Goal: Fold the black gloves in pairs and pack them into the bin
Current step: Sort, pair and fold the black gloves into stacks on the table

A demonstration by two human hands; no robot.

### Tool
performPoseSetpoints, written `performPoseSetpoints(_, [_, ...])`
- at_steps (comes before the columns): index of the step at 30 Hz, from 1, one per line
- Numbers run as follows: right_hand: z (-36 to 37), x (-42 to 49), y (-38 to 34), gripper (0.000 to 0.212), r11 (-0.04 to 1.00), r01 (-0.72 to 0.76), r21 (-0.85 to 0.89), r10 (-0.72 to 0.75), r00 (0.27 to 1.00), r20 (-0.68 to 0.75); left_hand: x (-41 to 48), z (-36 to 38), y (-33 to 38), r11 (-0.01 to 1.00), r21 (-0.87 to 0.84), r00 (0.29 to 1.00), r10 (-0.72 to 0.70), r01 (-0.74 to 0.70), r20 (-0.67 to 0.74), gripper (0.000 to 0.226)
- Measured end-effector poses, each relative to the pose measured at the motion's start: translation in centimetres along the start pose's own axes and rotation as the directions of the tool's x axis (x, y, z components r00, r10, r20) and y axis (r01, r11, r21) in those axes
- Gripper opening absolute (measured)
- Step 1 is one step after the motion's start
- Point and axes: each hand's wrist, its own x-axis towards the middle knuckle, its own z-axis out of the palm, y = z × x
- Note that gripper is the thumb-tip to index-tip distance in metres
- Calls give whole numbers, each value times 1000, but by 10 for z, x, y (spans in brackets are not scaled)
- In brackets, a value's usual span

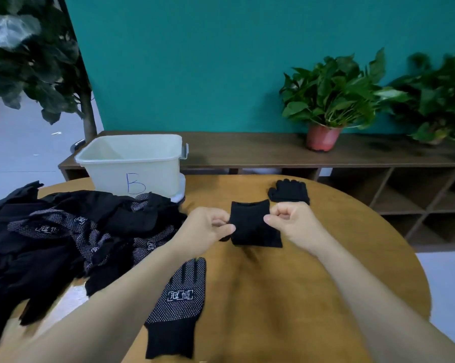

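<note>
Your left hand and right hand pinch a folded black fabric glove bundle; the far pale plastic bin seems empty, and the left heap of black dotted gloves is unfolded.

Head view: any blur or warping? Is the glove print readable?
Head view: wide-angle warp bends the table edge; near tabletop and far-right plant look smeared; logo on the dotted glove is crisp; folded glove pinched by left hand and right hand is flat black.

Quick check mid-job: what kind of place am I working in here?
Probably an office or lounge corner, not a factory floor: a round wooden table, a teal wall, and a low wooden shelf with potted plants.
</note>
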Motion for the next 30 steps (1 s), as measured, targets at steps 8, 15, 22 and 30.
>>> performPoseSetpoints(8, [43, -86, 77, 26, 905, 102, -413, -54, 991, 125, -77, 54, -64, 886, 419, 978, 154, -198, 137, 13])
performPoseSetpoints(15, [59, -125, 98, 21, 738, 354, -574, -335, 931, 144, -102, 66, -87, 734, 566, 927, 283, -375, 247, 27])
performPoseSetpoints(22, [67, -113, 80, 38, 774, 213, -597, -298, 953, -47, -90, 63, -64, 750, 596, 958, 223, -288, 182, 63])
performPoseSetpoints(30, [104, -99, 88, 108, 680, 75, -729, 98, 976, 192, -82, 90, -73, 533, 773, 922, 34, -344, 386, 94])
